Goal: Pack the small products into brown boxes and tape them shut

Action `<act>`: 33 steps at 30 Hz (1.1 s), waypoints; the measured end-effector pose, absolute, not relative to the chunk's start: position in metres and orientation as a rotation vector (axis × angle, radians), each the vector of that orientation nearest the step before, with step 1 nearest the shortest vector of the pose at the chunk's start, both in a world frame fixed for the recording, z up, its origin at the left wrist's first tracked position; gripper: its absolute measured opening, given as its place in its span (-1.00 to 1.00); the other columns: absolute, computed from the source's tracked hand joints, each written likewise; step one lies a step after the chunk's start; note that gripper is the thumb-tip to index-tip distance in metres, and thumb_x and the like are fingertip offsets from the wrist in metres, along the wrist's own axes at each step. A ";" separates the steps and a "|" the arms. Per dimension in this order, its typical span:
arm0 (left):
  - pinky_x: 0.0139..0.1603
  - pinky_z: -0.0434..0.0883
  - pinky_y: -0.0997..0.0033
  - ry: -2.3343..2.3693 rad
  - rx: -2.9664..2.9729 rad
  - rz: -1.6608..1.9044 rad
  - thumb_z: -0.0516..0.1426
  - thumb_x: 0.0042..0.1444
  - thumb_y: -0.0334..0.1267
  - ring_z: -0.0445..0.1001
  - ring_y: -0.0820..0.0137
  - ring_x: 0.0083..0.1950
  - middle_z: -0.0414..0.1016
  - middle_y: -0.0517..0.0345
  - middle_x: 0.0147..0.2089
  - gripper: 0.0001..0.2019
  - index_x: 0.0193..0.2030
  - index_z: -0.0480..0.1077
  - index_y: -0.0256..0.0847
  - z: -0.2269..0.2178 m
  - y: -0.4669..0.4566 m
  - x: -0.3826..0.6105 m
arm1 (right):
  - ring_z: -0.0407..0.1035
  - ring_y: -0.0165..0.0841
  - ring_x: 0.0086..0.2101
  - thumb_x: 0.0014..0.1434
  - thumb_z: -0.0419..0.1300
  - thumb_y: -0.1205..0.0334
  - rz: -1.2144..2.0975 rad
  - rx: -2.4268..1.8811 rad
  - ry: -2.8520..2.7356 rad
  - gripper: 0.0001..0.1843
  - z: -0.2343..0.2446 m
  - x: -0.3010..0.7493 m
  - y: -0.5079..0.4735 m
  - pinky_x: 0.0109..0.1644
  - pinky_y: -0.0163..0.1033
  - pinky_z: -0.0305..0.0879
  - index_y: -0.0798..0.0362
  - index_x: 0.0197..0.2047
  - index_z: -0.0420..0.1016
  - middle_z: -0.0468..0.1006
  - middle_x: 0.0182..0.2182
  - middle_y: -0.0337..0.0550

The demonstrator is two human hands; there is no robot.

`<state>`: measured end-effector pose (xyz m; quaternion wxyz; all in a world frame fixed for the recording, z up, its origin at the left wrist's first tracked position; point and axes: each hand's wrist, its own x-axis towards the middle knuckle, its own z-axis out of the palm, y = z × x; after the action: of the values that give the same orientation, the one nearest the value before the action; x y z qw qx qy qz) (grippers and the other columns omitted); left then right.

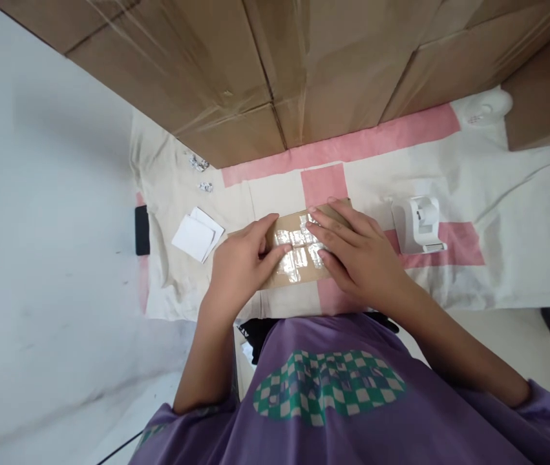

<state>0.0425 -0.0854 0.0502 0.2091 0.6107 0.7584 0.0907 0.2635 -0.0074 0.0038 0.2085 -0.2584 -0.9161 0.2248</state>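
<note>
A small flat cardboard box [282, 279] lies on the cloth-covered table in front of me, with shiny strips of clear tape [296, 245] across its top. My left hand [240, 258] grips its left end, thumb resting on the taped top and the other fingers along the far side and end. On the right part of the box lies my right hand [359, 248], its fingers spread over the tape and the top face. Parts of both box ends are hidden under my hands.
Right of the box stands a white tape dispenser [417, 226]. White paper squares [194, 236] and crumpled foil-like scraps [200, 163] lie to the left. A wall of large taped cartons [236, 139] rises behind. A black object [141, 230] sits at the left edge.
</note>
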 end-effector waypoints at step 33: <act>0.21 0.24 -0.29 2.807 1.056 0.987 0.00 0.34 -0.08 0.40 -0.12 0.25 0.53 -0.19 -0.03 -0.72 -0.11 0.41 -0.23 -0.081 -0.183 -0.070 | 0.23 -0.01 0.34 0.34 0.08 0.33 0.541 -0.773 -2.438 -0.57 0.004 0.250 -0.018 0.39 0.32 0.25 0.03 0.25 0.43 0.47 0.28 0.01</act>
<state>-0.0701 -0.1832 -0.0807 -0.0079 0.3344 0.8891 0.3125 0.2497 -0.0184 0.0042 0.2606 -0.2854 -0.9004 0.1999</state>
